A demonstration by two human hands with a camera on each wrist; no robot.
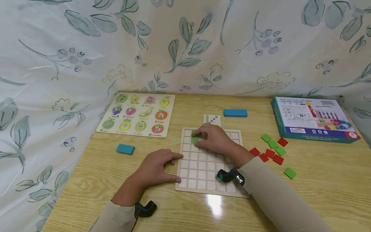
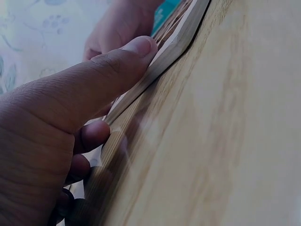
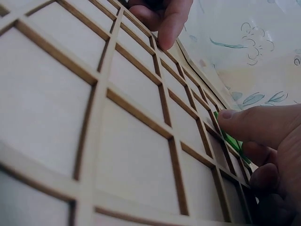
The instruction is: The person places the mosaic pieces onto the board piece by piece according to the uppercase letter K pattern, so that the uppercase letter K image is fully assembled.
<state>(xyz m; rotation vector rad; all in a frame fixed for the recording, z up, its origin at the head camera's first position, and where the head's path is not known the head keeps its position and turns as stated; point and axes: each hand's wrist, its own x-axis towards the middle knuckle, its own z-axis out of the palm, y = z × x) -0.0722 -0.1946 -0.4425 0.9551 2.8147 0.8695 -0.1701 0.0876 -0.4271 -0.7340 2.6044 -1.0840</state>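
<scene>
Green tile (image 1: 194, 139) sits in a cell near the far-left corner of a pale wooden grid board (image 1: 203, 174), which lies flat on the worktop (image 1: 318, 180) in front of the person. A second green piece shows just beyond it, in the far row, mostly hidden by the hand. The right hand (image 1: 213, 138) lies over the far half of the board, its fingers (image 3: 244, 125) curled down onto the green tile, pinching or pressing it into the cell; the right wrist view shows a sliver of green under the fingertips. The left hand (image 1: 157, 167) rests on the worktop at the board's left edge, fingers (image 2: 136, 49) fairly straight and holding nothing, with the thumb and forefinger touching the board's rim.

Just beyond the board lies a small pattern card (image 1: 212, 119) printed with a green and red grid. To the right of the board, loose red and green square tiles (image 1: 273, 150) are scattered on the worktop, some touching one another. Farther right, near the back, lies a flat printed toy box (image 1: 313, 120). A teal block (image 1: 235, 112) rests beyond the card, and another teal block (image 1: 125, 149) lies left of the board. At the far left sits a wooden fruit puzzle (image 1: 137, 114). A leaf-patterned curtain (image 1: 185, 45) surrounds the worktop.
</scene>
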